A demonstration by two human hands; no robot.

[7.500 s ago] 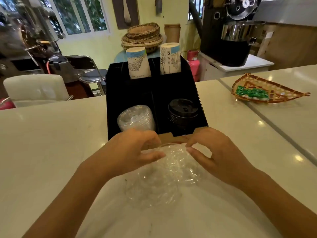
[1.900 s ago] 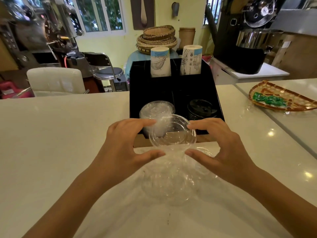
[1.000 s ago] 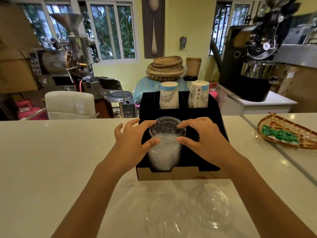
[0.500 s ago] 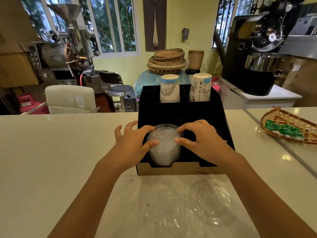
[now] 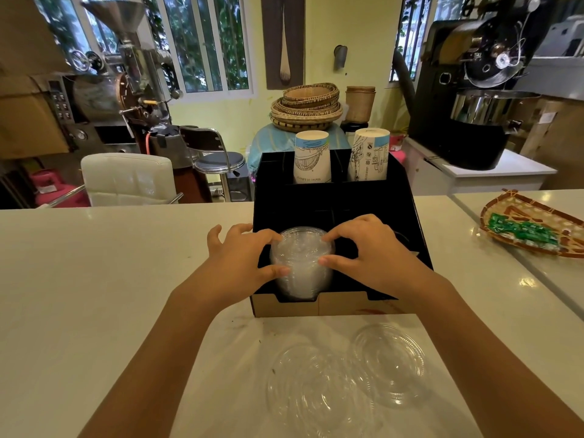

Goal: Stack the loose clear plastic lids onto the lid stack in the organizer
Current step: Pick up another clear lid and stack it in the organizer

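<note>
Clear plastic lids stood as a tall nested stack (image 5: 301, 263) in the near-left compartment of the black cardboard organizer (image 5: 335, 200), presumably kept there beside the patterned paper cups (image 5: 312, 158) for quick serving. Both hands cupped its top from either side, probably to seat and square up the uppermost lid. The left hand (image 5: 243, 257) and right hand (image 5: 369, 248) had fingers spread, thumb and forefinger tips touching the rim. More loose clear lids (image 5: 344, 379) lay nearer on the white counter (image 5: 94, 279), still to be stacked.
</note>
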